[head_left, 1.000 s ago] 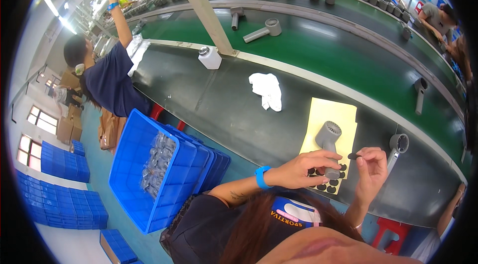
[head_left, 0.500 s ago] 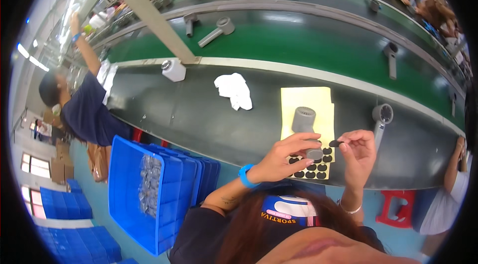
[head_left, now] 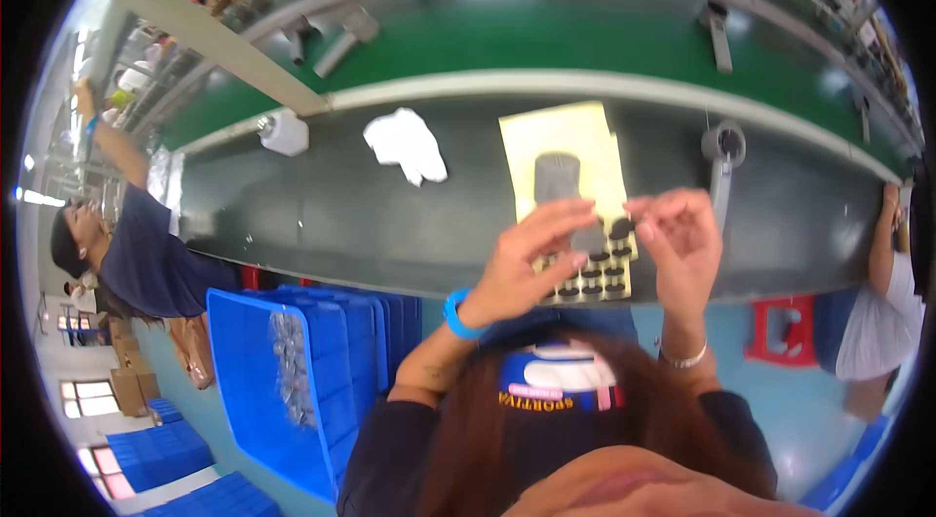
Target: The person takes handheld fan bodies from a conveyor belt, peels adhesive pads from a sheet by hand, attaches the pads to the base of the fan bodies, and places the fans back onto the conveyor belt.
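1. Thumb and fingers of my left hand (head_left: pixel 526 256) curl around the handle of a grey round-headed device (head_left: pixel 557 178); the handle's flat end shows between them, turned toward me.
2. The device's head is just beyond my left fingers, over a yellow sheet (head_left: pixel 600 151). I cannot tell whether it rests on the paper or is lifted off it.
3. My right hand (head_left: pixel 687 246) pinches a small black disc (head_left: pixel 622 226) between thumb and forefinger, just to the right of the handle end. Blur keeps me from telling whether the disc touches the sheet below.
4. Black rounds (head_left: pixel 593 289) stand in rows on the sheet's near part, below and between my hands.
5. A second grey device (head_left: pixel 722 143) lies on the dark bench (head_left: pixel 322 195), beyond my right hand, with its handle pointing back toward that hand.
6. A white cloth (head_left: pixel 405 146) lies crumpled beyond my left hand and to its left; a white bottle (head_left: pixel 284 133) is farther left.
7. A green belt (head_left: pixel 526 44) runs past the bench, well beyond both hands, with more grey devices on it.
8. A blue wristband (head_left: pixel 463 315) circles my left wrist. Left of that forearm is a blue crate (head_left: pixel 263 395) with clear pieces inside.
9. A red stool (head_left: pixel 783 332) is to the right of my right wrist.
10. Well left of my hands, a person in a dark top (head_left: pixel 156 249) raises an arm.
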`<state>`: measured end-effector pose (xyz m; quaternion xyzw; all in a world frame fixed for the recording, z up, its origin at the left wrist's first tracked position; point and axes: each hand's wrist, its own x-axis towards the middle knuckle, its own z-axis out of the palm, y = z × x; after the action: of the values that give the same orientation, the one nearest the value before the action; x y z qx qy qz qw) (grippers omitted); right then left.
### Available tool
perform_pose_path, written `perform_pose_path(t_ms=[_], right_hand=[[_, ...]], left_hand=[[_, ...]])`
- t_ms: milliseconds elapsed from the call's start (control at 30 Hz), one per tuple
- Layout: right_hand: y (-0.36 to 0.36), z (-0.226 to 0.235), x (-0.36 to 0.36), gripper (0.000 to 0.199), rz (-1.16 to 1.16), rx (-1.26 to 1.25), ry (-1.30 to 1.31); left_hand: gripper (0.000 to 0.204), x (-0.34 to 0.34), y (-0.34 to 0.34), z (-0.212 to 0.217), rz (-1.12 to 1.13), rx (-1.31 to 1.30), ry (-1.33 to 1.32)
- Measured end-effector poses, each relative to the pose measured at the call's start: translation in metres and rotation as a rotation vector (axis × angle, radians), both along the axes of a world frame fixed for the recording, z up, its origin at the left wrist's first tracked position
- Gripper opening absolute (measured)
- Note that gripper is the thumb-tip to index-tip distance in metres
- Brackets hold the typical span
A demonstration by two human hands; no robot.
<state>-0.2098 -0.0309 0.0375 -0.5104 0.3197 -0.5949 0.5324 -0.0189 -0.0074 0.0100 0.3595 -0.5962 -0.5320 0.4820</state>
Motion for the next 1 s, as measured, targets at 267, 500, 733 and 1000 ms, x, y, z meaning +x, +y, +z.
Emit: perform_pose_path(t_ms=[267, 500, 733, 1000], right_hand=[[0.002, -0.001, 0.003, 0.024, 0.072, 0.14, 0.063], [0.009, 0.002, 0.007, 0.025, 0.118, 0.154, 0.059], [0.01, -0.002, 0.007, 0.023, 0.118, 0.134, 0.07], [0.002, -0.006, 0.012, 0.022, 0.177, 0.12, 0.035]], left_hand=[[0.043, -0.004, -0.011, -0.009, 0.005, 0.032, 0.142], [0.043, 0.005, -0.005, 0.005, -0.021, 0.042, 0.052], [0.043, 0.003, -0.002, -0.003, -0.037, 0.031, 0.183], [0.047, 0.007, 0.0, -0.003, 0.013, 0.04, 0.179]])
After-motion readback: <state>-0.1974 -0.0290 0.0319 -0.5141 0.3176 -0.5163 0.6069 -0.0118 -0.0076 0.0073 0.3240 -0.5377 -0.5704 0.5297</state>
